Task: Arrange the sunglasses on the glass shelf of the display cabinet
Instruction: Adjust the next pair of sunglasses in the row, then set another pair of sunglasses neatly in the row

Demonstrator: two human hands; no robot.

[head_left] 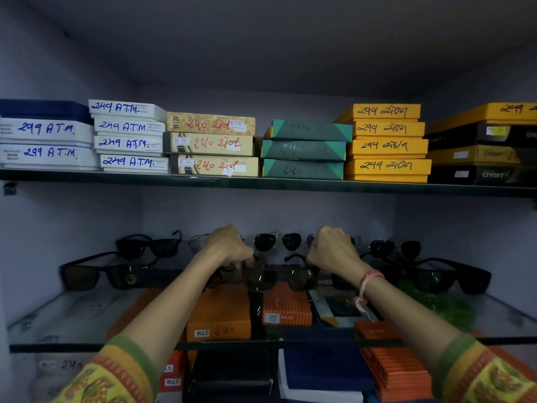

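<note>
A pair of dark sunglasses point(276, 276) sits at the middle of the glass shelf point(72, 318), lenses facing me. My left hand point(229, 245) is closed on its left temple end and my right hand point(334, 248) on its right one. Other dark sunglasses stand on the same shelf: a brown-lensed pair point(98, 274) at front left, a black pair point(151, 245) behind it, an aviator pair point(279, 242) at the back centre, another dark pair point(395, 248) at back right, and a black pair point(447, 279) at front right.
The upper shelf point(261, 183) carries stacks of labelled boxes: white point(130, 144), beige point(215, 145), green point(305, 149), yellow point(389, 146). Under the glass lie orange boxes point(220, 315), dark cases and a green packet point(441, 303). Cabinet walls close in both sides.
</note>
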